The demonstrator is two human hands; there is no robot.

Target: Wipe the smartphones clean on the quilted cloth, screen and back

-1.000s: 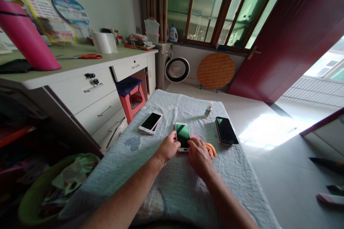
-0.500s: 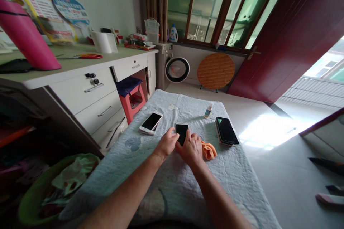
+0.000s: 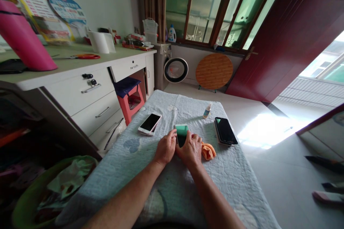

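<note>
A white smartphone (image 3: 181, 131) lies on a pale quilted cloth (image 3: 172, 193) in the middle of the table. My left hand (image 3: 165, 147) grips its left edge with curled fingers. My right hand (image 3: 190, 149) lies over the phone's lower half, fingers closed on it. An orange cloth (image 3: 208, 151) is bunched just right of my right hand. Another white phone (image 3: 149, 122) lies to the left, and dark phones (image 3: 225, 131) are stacked to the right. A small bottle (image 3: 206, 111) stands behind them.
A white desk with drawers (image 3: 88, 96) runs along the left, with scissors (image 3: 84, 57) and a pink object (image 3: 23, 39) on top. A red stool (image 3: 131, 96) sits under it. A green basket (image 3: 48, 189) is at lower left. A red door (image 3: 290, 32) stands open at right.
My right hand moved from the phone's right side onto its lower half, uncovering the orange cloth. The phone's top tilted slightly. My left hand stayed at the left edge.
</note>
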